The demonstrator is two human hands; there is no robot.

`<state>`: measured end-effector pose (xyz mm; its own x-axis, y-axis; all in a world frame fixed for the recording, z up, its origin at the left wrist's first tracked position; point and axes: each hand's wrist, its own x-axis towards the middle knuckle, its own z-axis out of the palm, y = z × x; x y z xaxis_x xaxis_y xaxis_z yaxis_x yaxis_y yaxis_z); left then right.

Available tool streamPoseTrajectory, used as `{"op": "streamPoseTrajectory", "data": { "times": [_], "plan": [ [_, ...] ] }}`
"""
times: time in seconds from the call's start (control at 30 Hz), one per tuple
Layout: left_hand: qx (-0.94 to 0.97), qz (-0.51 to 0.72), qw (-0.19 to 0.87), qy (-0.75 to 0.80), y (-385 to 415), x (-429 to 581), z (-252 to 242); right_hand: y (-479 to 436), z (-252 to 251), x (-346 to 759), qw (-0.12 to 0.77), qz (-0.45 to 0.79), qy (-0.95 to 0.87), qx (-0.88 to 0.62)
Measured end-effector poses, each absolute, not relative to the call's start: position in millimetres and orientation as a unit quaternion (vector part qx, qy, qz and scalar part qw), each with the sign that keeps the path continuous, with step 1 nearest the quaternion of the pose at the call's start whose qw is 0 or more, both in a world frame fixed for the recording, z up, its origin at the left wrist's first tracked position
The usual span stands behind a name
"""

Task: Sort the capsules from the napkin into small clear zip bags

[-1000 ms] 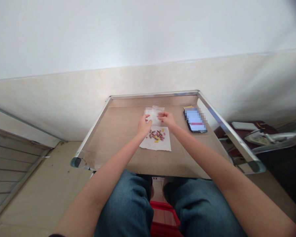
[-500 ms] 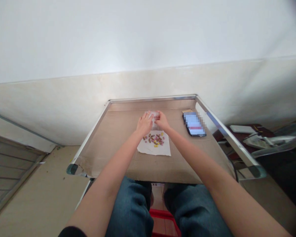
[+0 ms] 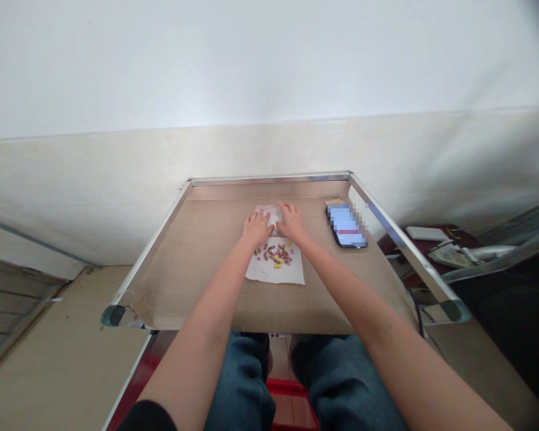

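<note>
One steel-framed table (image 3: 269,178) stands ahead of the hands, topped by one brown cardboard sheet (image 3: 197,287). Below the hands, one red plastic crate (image 3: 287,389) shows between the person's two denim-clad knees (image 3: 240,383). Beyond the right hand, past the table's edge, lie one white power strip (image 3: 451,256) and one white box (image 3: 426,233).

One phone (image 3: 345,226) lies on the cardboard to the right of the right hand, with its screen lit but blurred, so nothing on it can be read. One white paper napkin (image 3: 276,269) lies just below both hands. On it sit about twenty capsules (image 3: 273,254), too small to count exactly: mostly reddish-brown and pink, with a few yellow.

The two hands are open, fingers spread and palms down, just beside each other, neither one gripping. The left hand (image 3: 257,229) rests on one clear plastic bag (image 3: 267,214), and the right hand (image 3: 291,223) touches the bag's right side. The bag lies flat, directly above the napkin, and shows no readable label.
</note>
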<state>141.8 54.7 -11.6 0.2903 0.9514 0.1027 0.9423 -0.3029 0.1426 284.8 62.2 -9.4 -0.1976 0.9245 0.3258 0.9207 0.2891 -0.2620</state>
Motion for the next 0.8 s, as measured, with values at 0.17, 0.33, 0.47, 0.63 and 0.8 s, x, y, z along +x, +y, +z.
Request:
{"op": "streamPoseTrajectory", "data": {
  "times": [0.17,0.33,0.47,0.63,0.8],
  "plan": [
    [0.808,0.053,0.047,0.585,58,135,-14,53,-11,285,0.141,-0.011,-0.806,-0.575],
    [0.809,0.039,0.052,0.584,60,133,-18,51,-15,284,0.125,-0.008,-0.800,-0.587],
    [0.809,0.064,0.063,0.580,62,132,-16,54,-11,285,0.167,0.004,-0.767,-0.619],
    [0.789,0.187,0.078,0.579,65,127,-13,65,-10,284,0.255,0.100,-0.693,-0.667],
    [0.706,0.343,0.141,0.603,72,123,-14,72,-14,276,0.324,0.210,-0.615,-0.688]
  ]
}}
